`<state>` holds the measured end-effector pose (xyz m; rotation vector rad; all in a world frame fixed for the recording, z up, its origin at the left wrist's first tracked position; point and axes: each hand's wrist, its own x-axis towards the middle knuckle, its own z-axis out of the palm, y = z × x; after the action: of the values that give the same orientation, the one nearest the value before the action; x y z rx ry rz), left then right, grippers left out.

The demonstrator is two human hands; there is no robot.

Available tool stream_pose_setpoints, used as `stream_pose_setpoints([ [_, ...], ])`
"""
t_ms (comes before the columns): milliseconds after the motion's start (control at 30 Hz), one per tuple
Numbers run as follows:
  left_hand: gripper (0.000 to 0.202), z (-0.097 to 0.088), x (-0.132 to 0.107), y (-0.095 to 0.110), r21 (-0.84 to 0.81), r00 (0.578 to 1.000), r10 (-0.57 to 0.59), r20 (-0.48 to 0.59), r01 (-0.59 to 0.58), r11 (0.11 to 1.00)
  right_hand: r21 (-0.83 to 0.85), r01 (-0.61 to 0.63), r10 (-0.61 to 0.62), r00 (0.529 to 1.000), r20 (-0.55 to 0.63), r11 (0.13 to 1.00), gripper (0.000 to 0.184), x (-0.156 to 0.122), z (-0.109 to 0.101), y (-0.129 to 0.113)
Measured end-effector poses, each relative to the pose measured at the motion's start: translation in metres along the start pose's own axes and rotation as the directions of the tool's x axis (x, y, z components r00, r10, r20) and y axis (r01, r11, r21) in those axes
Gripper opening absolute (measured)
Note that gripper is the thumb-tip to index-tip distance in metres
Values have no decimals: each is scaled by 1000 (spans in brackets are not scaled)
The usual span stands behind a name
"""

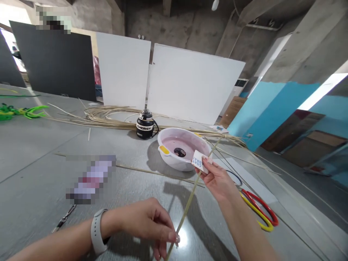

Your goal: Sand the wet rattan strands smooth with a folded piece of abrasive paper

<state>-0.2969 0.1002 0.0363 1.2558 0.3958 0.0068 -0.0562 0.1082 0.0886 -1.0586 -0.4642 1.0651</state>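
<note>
Left hand (149,221) pinches pale strip (189,203) low; strip slants away rightward to right hand (219,179), pinching white card (198,161) over it.

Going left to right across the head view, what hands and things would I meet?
Green strips, pale watch band, left hand on a thin strip, right hand holding a white card, scissors with red and yellow handles.

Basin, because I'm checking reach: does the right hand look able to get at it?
Probably yes: the right hand looks close to the basin, but the white card in its fingers could hinder it.
</note>
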Motion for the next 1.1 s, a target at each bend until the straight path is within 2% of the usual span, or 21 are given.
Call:
stream_pose_setpoints([
  [100, 55, 3, 1, -1, -12, 1000, 0, -22, 0, 1000, -22, 23, -22, 999, 37, 999, 39, -6, 5, 3],
  [200, 57, 5, 2, -5, 24, 999, -10, -33, 11, 1000, -40, -1, 4, 998, 70, 999, 45, -13, 8, 4],
  [333, 58, 7, 6, -10, 41, 1000, 5, -18, -4, 999, -45, -22, 28, 989, 146, 999, 42, -24, 15, 8],
  [433, 60, 4, 3, -3, 68, 1000, 12, 26, -14, 998, -40, -51, 57, 985, 165, 998, 32, -25, 18, 7],
  [500, 60, -3, -5, 8, 64, 998, -9, 60, 5, 998, -20, -59, 61, 994, 87, 998, 19, -16, 13, 1],
  [567, 55, -13, -17, 19, 77, 996, -16, 83, 9, 997, 14, -43, 44, 997, -59, 999, 9, -1, 0, -12],
  [700, 41, -32, -49, 34, 214, 993, -21, 113, -4, 977, 119, 40, -5, 960, -280, 992, 21, 31, -46, -49],
  [767, 36, -39, -64, 42, 266, 993, 83, 78, -101, 959, 183, 159, -79, 921, -382, 970, 25, 37, -68, -65],
  [800, 35, -43, -70, 47, 267, 980, 199, -2, -191, 945, 207, 225, -117, 894, -432, 952, 26, 37, -76, -71],
  [833, 35, -46, -74, 53, 258, 923, 356, -149, -311, 915, 226, 276, -145, 873, -466, 934, 26, 34, -80, -75],
  [867, 34, -49, -76, 61, 262, 788, 513, -340, -444, 857, 241, 307, -164, 864, -476, 921, 25, 31, -81, -78],
  [900, 31, -53, -78, 70, 295, 583, 623, -523, -562, 773, 255, 317, -171, 868, -467, 913, 24, 25, -79, -80],
  [933, 27, -57, -79, 79, 353, 348, 669, -657, -642, 681, 270, 311, -167, 879, -447, 911, 23, 20, -75, -82],
  [967, 21, -61, -80, 88, 422, 131, 669, -732, -684, 596, 284, 305, -167, 891, -423, 909, 22, 13, -69, -83],
  [1000, 16, -64, -80, 96, 484, -33, 652, -758, -698, 528, 295, 313, -182, 899, -398, 903, 22, 7, -62, -85],
  [1033, 12, -67, -81, 104, 532, -141, 634, -760, -694, 484, 305, 336, -210, 901, -379, 891, 21, 0, -56, -88],
  [1067, 10, -69, -82, 110, 568, -207, 623, -755, -682, 461, 314, 371, -248, 896, -367, 874, 20, -7, -50, -90],
  [1100, 10, -70, -83, 114, 595, -257, 611, -749, -666, 449, 323, 408, -289, 888, -357, 854, 19, -13, -46, -93],
])
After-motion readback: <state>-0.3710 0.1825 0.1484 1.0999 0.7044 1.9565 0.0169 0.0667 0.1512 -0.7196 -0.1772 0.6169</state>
